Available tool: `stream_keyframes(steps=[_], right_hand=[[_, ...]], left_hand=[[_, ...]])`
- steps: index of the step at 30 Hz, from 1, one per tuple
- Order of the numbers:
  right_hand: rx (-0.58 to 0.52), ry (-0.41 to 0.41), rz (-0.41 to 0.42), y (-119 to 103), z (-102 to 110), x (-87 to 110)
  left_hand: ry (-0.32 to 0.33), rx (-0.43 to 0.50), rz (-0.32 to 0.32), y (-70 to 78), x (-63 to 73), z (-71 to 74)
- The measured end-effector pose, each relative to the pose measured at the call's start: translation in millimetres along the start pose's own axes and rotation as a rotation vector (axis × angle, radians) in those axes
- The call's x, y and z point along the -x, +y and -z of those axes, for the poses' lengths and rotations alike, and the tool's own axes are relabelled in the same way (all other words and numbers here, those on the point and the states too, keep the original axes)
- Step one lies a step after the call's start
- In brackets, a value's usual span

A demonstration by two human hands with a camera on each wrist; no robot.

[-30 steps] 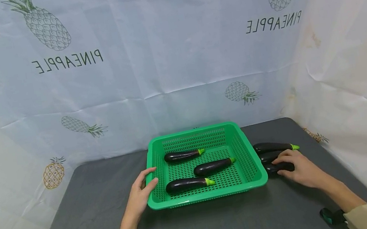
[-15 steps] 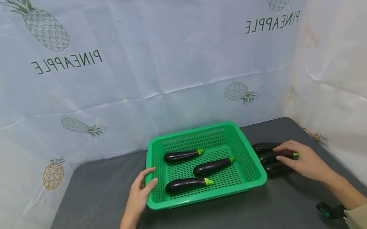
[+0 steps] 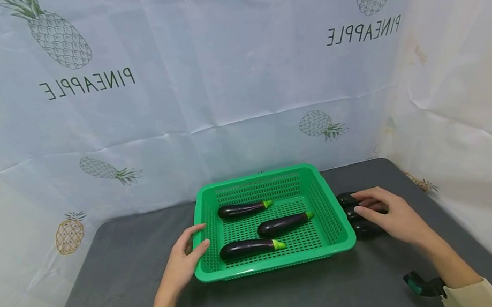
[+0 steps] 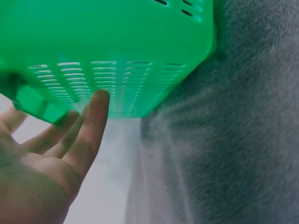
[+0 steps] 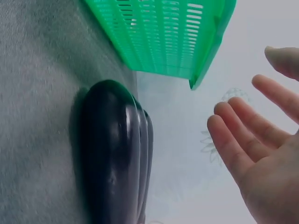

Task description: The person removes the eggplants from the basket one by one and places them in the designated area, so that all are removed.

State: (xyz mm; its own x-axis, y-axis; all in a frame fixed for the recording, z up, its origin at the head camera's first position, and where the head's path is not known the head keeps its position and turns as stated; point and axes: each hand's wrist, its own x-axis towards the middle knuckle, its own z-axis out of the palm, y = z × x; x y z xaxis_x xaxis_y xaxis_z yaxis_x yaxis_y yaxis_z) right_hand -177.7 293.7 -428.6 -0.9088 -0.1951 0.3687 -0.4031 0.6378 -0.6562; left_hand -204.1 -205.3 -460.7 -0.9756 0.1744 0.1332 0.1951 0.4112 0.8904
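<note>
In the head view, the left grip (image 3: 185,255) is spread wide, thumb and forefinger apart, with both tips at the near side rim of the green basket (image 3: 274,264); it lifts nothing, and whether it presses on the rim is hard to tell. Just to its right, inside the basket, lie three dark eggplants (image 3: 244,249), their green stem ends pointing away from it. The right grip (image 3: 392,210) is loosely parted, with a gap between thumb and fingers and nothing held. Under its fingertips and slightly to their left, three more eggplants (image 3: 367,228) lie side by side on the dark tabletop (image 3: 300,302), beside the basket wall. Well beyond both grips hangs a pale cloth (image 3: 235,90) printed with pineapples.

In the left wrist view, the fingers of the left grip are nearly straight, reaching under the basket's rim. The slotted outer wall is right ahead of the fingertips, and the tabletop lies below.

In the right wrist view, the right grip is open-palmed, its fingers apart from the eggplants below it. The basket's slotted side stands farther ahead of it, across a gap.
</note>
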Motion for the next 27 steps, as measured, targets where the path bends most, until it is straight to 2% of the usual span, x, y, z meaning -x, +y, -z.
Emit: stream_keyframes(steps=[6,15,20,27], right_hand=[[-0.098,-0.077,-0.011,-1,-9,-5.7],[-0.163,-0.154,-0.043,0,-24,-11.7],[-0.195,-0.187,-0.072,4,-30,-12.3],[-0.245,-0.221,-0.099,5,-35,-14.7]], left_hand=[[0.009,-0.189,0.021,9.6,-0.8,7.3],[0.076,-0.389,-0.087,20.5,1.0,10.8],[0.107,-0.422,-0.137,31.1,0.6,8.9],[0.124,-0.460,-0.238,48.6,-2.5,3.0]])
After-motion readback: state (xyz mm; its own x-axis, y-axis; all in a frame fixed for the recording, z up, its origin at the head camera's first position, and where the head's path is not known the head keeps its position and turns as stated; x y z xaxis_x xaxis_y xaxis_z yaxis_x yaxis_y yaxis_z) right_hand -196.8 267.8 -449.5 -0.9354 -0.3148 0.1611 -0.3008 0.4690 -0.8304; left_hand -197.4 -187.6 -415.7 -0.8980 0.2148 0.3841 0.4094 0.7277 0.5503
